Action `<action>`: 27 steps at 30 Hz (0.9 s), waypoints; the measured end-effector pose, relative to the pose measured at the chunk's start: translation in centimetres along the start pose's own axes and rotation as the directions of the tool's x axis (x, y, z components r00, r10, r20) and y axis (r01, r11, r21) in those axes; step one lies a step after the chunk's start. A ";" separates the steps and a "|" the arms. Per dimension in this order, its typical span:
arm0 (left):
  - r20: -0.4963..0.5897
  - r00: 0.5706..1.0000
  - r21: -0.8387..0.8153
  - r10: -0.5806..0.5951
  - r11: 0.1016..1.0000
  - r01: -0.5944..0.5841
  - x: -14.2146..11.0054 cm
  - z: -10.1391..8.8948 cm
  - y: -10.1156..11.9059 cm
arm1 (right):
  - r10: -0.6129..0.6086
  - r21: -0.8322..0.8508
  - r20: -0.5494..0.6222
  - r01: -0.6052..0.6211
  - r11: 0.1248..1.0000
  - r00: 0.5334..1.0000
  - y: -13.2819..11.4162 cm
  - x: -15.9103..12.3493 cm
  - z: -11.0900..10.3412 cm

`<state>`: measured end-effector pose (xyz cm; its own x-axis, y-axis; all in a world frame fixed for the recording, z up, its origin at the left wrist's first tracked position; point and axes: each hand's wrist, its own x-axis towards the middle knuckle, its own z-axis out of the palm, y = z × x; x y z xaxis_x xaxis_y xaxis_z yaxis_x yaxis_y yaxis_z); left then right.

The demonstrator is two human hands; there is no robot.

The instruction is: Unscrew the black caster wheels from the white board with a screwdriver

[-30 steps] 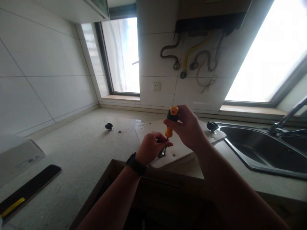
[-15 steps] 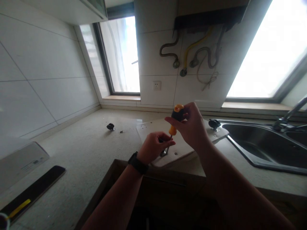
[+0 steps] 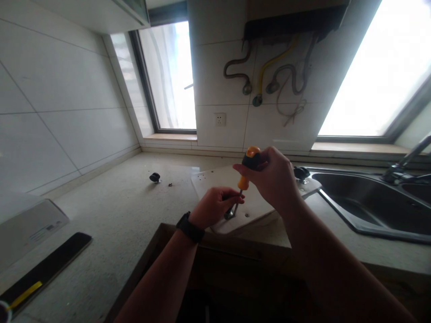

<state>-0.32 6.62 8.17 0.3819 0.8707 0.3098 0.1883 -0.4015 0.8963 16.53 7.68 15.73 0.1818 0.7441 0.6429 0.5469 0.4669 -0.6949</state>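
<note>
My right hand (image 3: 274,172) is closed round the yellow and black handle of a screwdriver (image 3: 243,181), which stands slightly tilted with its tip down. The fingertips of my left hand (image 3: 217,204) pinch the screwdriver's thin metal shaft. Below, the tip meets the metal plate of a caster (image 3: 229,215) near the front corner of a white board (image 3: 256,202); my left hand partly hides this caster. A screw or hole shows in the board just right of it. Another black caster (image 3: 301,173) stands at the board's right end.
A loose black caster (image 3: 155,178) and small dark bits (image 3: 170,185) lie on the speckled counter (image 3: 134,215). To the right is a steel sink (image 3: 367,202) with a tap. A dark strip (image 3: 50,273) and a white box (image 3: 33,224) lie at left. A dark opening (image 3: 235,278) is in front.
My right hand has turned slightly round the screwdriver handle, its wrist shifting a little right. My left hand stays at the shaft, its fingers moved slightly.
</note>
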 end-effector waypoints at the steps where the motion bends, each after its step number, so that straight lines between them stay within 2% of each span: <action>1: -0.020 1.000 -0.002 -0.006 1.000 0.006 0.0 0.1 -0.1 | 0.012 0.061 0.062 -0.016 0.998 0.998 0.0 0.1 -0.1; 5: -0.102 0.993 -0.009 -0.053 0.999 0.052 0.1 0.3 -0.3 | -0.054 0.293 0.325 -0.046 0.955 0.944 0.2 0.5 -0.5; 9: -0.155 0.988 0.034 -0.021 0.999 0.026 0.2 0.7 -0.5 | -0.041 0.522 0.434 -0.214 0.826 0.900 0.5 0.4 -0.2; 11: -0.175 0.985 0.061 0.000 0.998 0.011 0.2 0.9 -0.6 | -0.015 0.525 0.423 -0.232 0.819 0.906 0.6 0.2 0.0; 14: -0.192 0.981 0.059 -0.003 0.998 0.015 0.2 1.2 -0.8 | -0.044 0.314 0.332 -0.066 0.947 0.942 0.7 0.3 0.3; 15: -0.198 0.980 0.051 -0.006 0.999 0.017 0.3 1.3 -0.8 | -0.055 0.243 0.318 -0.025 0.970 0.947 0.8 0.3 0.3; 17: -0.206 0.978 0.035 -0.010 0.999 0.017 0.3 1.4 -1.0 | -0.042 0.195 0.312 -0.020 0.981 0.949 0.8 0.5 0.2; 21: -0.220 0.975 0.025 -0.008 1.000 0.014 0.3 1.5 -1.3 | -0.004 0.300 0.292 -0.088 0.950 0.956 0.5 0.6 -0.1; 25: -0.215 0.976 0.068 0.011 0.998 0.004 0.2 1.0 -1.2 | -0.085 0.439 0.402 -0.110 0.892 0.912 0.0 0.3 -0.3; 27: -0.146 0.989 0.092 0.034 0.996 -0.020 0.1 0.5 -0.8 | -0.108 0.490 0.440 -0.138 0.860 0.892 -0.1 0.1 -0.3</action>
<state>0.00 6.87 7.30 0.2520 0.8889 0.3826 0.2629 -0.4434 0.8569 16.68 7.57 15.98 -0.2564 0.8233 0.5064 0.0446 0.5334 -0.8447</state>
